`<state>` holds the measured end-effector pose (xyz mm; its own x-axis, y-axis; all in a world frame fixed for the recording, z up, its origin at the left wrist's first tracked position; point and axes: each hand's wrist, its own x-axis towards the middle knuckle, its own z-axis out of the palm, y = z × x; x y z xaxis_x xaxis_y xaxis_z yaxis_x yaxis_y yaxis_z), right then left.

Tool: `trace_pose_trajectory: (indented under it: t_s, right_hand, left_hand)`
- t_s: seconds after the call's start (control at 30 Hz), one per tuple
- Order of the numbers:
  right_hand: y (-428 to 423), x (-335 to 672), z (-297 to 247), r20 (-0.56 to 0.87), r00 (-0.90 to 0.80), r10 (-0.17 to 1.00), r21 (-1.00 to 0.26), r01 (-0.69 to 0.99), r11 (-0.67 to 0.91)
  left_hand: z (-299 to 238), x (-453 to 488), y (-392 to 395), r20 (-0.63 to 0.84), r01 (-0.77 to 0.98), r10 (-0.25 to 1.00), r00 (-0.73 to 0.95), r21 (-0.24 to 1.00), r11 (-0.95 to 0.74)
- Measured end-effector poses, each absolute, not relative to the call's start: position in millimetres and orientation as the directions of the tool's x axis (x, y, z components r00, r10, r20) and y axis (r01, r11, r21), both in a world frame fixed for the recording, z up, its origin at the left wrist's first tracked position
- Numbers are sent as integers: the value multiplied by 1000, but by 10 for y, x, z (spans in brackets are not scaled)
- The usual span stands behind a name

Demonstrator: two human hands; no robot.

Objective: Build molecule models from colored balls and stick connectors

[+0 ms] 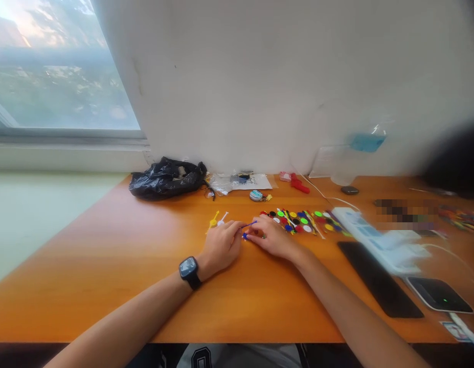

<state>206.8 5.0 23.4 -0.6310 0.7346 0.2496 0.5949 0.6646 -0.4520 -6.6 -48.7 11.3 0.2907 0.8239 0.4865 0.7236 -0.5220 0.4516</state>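
My left hand (222,246), with a watch on its wrist, is closed at the fingertips around one end of a thin blue plastic stick (249,224). The stick's other end reaches the fingers of my right hand (274,238). At my right thumb tip is a small blue disc (245,236), partly hidden, with the right fingers curled about it. Just beyond my left hand lie a yellow stick with a disc (213,222) and a white stick with a disc (222,221). Past my right hand, several coloured discs and sticks (297,222) are spread out.
A black plastic bag (165,179) sits at the back left. Behind my hands are a small round tin (255,195), clear packaging (221,184) and a red object (299,184). A white power strip (375,240), a black slab (378,278) and a dark-topped device (439,295) lie right.
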Motion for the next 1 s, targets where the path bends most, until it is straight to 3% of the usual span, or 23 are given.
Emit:
trace_pose_trajectory:
  t_s: [0.37,0.5,0.6,0.73,1.0]
  right_hand:
    - [63,2077,216,279,-650,707,-451,561,694]
    - [160,2263,334,328,-542,774,-555,552,622]
    - [233,2465,431,116,-526,842,-653,599,464]
    - [248,2597,492,-75,-541,838,-644,668,373]
    - [239,2554,459,-76,-508,858,-606,707,365]
  left_hand:
    - [102,-42,-475,450,773,849,277,420,-475]
    - [136,-52,-477,443,756,852,279,445,-479]
    - [123,-48,-469,448,743,852,272,465,-482]
    - [78,-32,-450,453,724,853,260,493,-483]
    - [40,-61,-435,447,759,850,278,441,-480]
